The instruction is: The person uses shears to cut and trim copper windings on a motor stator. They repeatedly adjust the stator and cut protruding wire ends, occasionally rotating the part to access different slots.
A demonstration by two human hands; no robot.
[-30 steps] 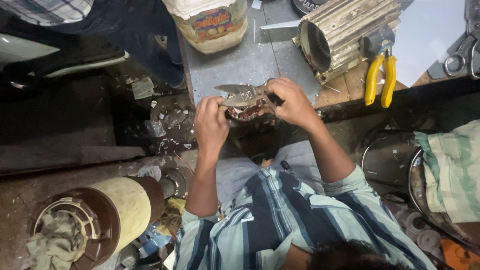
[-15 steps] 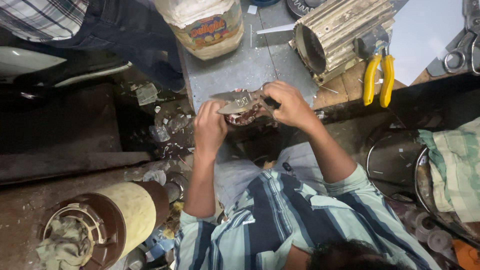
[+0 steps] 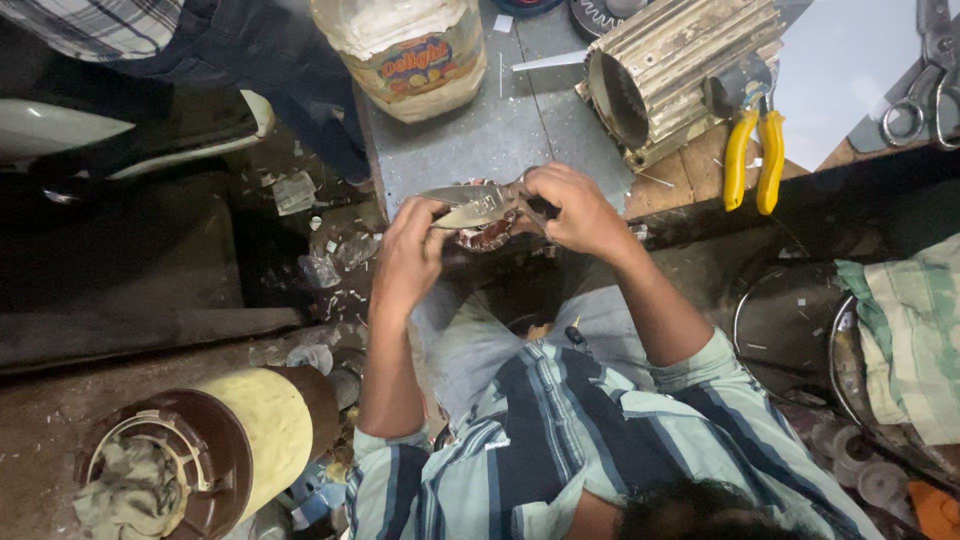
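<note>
- The right hand (image 3: 575,210) is closed around the handles of a pair of metal shears (image 3: 475,205); the blades point toward the person's left, out over the edge of the grey metal bench top (image 3: 470,140).
- The left hand (image 3: 410,255) is curled narrow, its fingertips (image 3: 432,212) pinching at the blade tips; just under the blades sits a small round coil of reddish wire (image 3: 487,236), half hidden by both hands, so I cannot tell which hand really bears it.
- The coil and shears hang at the near rim of the bench, above the person's lap and the dark littered floor (image 3: 330,270).
- Risk, as I judge it: the left fingertips lie right against the cutting edges; a hard squeeze from the right hand could nip them.
- Risk: the coil is held past the bench edge; a loose grip would let it fall among the scraps below, where it would be hard to find.
- Risk: the shears could slip sideways on the wire and mar the winding; the view is too small to tell how the blades are seated.
- Well apart on the bench stand a ribbed motor housing (image 3: 680,70), yellow-handled pliers (image 3: 755,150) and a plastic jar (image 3: 405,55); none is close enough to be knocked.
</note>
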